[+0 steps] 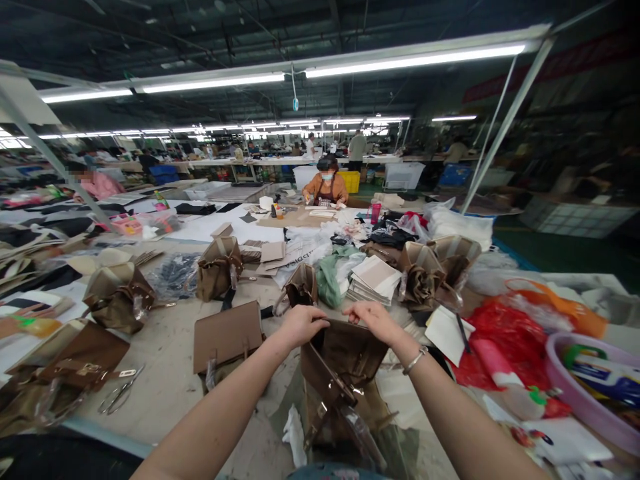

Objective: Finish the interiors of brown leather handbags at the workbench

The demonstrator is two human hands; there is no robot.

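The left hand (305, 325) had its grip pinched on the top edge of a brown bag (327, 380), and the right hand (374, 320) had its grip closed on that edge too. The bag stood open on the desk (165, 373) between the forearms, with scissors (119, 396) to its left and a purple basin (554, 367) to its right.

Cool light reaches me from long white fluorescent tubes (415, 61) at eleven and one o'clock, beneath a dim, dark metal-beamed roof (280, 33). Gloom thickens toward half past two. Shadow pools inside the boxy brown leather-look handbag (350, 353) near half past five; the round lilac plastic basin (575, 398) at four looks stretched; distant pale worktables (287, 161) toward eleven blur.
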